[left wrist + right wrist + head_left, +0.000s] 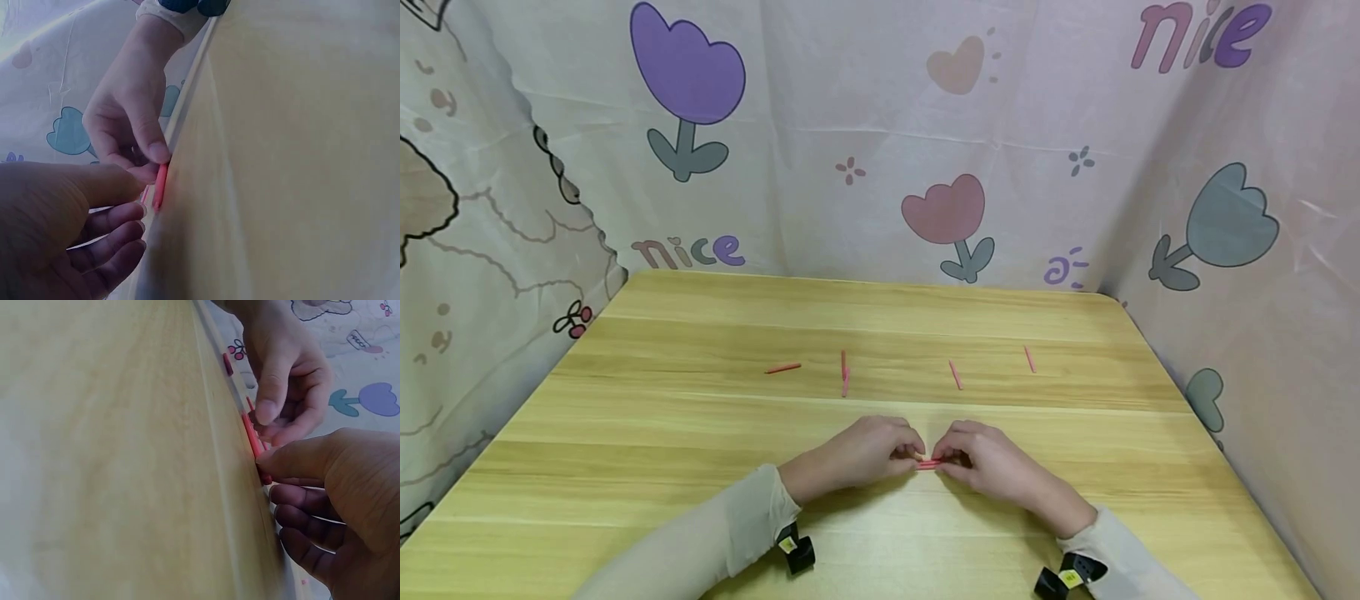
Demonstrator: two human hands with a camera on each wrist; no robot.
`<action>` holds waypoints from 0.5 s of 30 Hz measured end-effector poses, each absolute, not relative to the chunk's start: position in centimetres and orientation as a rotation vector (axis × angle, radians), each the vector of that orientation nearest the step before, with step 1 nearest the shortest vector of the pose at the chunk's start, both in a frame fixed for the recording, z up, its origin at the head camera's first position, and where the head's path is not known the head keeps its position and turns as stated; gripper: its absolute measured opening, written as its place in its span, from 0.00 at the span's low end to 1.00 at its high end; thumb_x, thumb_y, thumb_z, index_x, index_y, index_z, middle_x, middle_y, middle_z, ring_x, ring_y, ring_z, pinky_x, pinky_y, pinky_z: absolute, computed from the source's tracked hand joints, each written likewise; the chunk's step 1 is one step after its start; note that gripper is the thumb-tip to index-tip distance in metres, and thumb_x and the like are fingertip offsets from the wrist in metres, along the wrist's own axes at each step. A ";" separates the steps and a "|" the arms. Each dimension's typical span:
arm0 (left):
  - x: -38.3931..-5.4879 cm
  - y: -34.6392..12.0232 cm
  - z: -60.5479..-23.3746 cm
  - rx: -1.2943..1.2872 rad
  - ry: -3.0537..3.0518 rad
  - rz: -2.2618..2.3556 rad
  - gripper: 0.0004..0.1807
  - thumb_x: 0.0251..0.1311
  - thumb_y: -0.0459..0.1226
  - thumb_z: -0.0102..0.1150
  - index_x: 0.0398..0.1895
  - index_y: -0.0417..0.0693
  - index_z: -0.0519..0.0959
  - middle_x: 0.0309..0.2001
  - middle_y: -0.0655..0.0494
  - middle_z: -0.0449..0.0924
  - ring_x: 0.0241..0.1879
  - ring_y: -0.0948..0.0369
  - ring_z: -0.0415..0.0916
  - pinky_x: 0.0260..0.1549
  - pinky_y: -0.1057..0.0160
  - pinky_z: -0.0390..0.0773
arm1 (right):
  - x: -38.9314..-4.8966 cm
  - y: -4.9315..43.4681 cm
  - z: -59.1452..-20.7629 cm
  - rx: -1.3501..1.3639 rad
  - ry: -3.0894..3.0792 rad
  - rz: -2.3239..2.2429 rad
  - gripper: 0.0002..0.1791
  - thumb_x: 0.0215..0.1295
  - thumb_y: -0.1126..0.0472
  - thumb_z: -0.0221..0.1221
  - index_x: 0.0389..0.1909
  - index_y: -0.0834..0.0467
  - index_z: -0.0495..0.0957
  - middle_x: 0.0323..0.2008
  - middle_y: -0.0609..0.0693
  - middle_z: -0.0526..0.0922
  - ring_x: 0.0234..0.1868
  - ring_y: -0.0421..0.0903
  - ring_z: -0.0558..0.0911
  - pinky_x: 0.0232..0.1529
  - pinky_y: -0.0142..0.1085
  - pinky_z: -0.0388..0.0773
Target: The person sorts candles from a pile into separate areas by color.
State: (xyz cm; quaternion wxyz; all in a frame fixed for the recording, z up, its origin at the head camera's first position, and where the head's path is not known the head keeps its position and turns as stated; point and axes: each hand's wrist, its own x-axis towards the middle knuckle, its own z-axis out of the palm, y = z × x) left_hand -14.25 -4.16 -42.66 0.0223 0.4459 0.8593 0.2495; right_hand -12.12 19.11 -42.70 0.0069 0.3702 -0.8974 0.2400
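Thin red-pink sticks (928,466) lie side by side between the two hands, low over the wooden tabletop. My left hand (874,451), fingers curled, pinches at their left end. From the other side my right hand (992,460) pinches the right end between thumb and fingers. In the left wrist view, one red stick (160,186) runs out from under the right thumb, with a second pink stick partly hidden behind the left fingertips. The right wrist view shows the red stick (252,435) lengthwise between both hands' fingertips.
Farther back on the wooden table (685,433) lie a red stick (783,367) at left, a red stick (844,363) meeting a pink stick (846,383), and pink sticks (956,375) at right. A printed cloth (820,100) hangs behind and beside the table.
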 end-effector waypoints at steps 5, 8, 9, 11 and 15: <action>-14.7 -4.7 -42.0 1.376 2.700 0.736 0.08 0.60 0.38 0.66 0.42 0.50 0.85 0.39 0.62 0.82 0.37 0.69 0.76 0.40 0.70 0.75 | -12.1 18.9 -42.6 1.150 -2.821 0.774 0.04 0.62 0.58 0.67 0.37 0.48 0.84 0.34 0.36 0.77 0.33 0.35 0.74 0.34 0.28 0.73; -15.0 -5.1 -41.6 1.371 2.709 0.744 0.09 0.61 0.38 0.65 0.43 0.49 0.85 0.41 0.61 0.82 0.39 0.67 0.77 0.41 0.68 0.76 | -12.1 18.9 -42.5 1.157 -2.819 0.791 0.03 0.62 0.59 0.66 0.37 0.48 0.84 0.35 0.36 0.77 0.33 0.35 0.74 0.34 0.28 0.73; -15.1 -5.2 -41.5 1.371 2.708 0.752 0.09 0.61 0.38 0.65 0.43 0.49 0.85 0.41 0.60 0.82 0.40 0.66 0.78 0.42 0.67 0.76 | -12.1 18.9 -42.5 1.158 -2.818 0.793 0.03 0.62 0.59 0.66 0.37 0.48 0.84 0.35 0.36 0.78 0.33 0.35 0.74 0.34 0.28 0.73; -15.4 -5.4 -41.4 1.355 2.710 0.753 0.09 0.62 0.38 0.65 0.44 0.49 0.84 0.42 0.60 0.82 0.41 0.65 0.78 0.42 0.67 0.76 | -12.1 18.9 -42.6 1.164 -2.818 0.794 0.03 0.62 0.59 0.66 0.37 0.48 0.84 0.35 0.36 0.78 0.34 0.34 0.74 0.34 0.29 0.73; -16.0 -5.9 -41.0 1.288 2.730 0.774 0.10 0.62 0.38 0.64 0.45 0.48 0.84 0.42 0.59 0.81 0.40 0.63 0.78 0.40 0.66 0.77 | -12.2 19.0 -42.6 1.174 -2.820 0.788 0.04 0.62 0.59 0.66 0.37 0.48 0.84 0.36 0.36 0.78 0.34 0.34 0.74 0.35 0.29 0.74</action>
